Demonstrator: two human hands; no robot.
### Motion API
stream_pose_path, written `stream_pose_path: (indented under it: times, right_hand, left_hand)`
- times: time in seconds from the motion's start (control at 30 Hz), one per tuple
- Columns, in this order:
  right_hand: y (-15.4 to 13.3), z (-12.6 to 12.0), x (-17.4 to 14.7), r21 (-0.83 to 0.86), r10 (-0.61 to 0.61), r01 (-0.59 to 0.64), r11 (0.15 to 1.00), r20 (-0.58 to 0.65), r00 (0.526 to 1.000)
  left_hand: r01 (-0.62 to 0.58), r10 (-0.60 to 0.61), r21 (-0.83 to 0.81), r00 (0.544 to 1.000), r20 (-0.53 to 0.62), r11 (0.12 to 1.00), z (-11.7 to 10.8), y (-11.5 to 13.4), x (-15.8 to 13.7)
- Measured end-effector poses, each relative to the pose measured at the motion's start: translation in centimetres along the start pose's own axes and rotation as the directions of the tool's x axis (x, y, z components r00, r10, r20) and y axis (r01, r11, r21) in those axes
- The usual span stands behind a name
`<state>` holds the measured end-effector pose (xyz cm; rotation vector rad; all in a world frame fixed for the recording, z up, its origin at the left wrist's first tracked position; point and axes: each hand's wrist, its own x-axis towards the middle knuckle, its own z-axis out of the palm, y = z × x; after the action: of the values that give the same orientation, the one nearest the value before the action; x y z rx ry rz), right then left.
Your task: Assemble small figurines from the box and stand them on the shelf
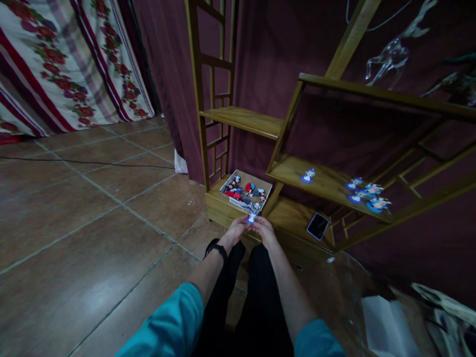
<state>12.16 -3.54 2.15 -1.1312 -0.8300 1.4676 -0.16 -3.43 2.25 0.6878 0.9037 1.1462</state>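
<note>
Before the wooden shelf (320,181), both hands' fingers (260,224) clamp one blue figurine (252,217); no writing legible.

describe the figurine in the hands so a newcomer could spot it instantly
Start at the slanted wooden shelf unit against the maroon curtain, then drop to the open cardboard box of small figurines on its lowest ledge. Just in front of it, the left hand and right hand meet around a small blue-and-white figurine, the only one held rather than resting.
</note>
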Motion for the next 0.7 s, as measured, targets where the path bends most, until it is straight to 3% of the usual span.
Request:
stream_pose_path:
  times: [0.7]
  right_hand:
    - [0.17, 0.19, 0.05, -0.042, -0.020, 0.017, 0.999, -0.070, 0.997]
  left_hand:
    - [-0.093, 0.089, 0.101, 0.995, 0.047, 0.991, 0.06, -0.42, 0.02]
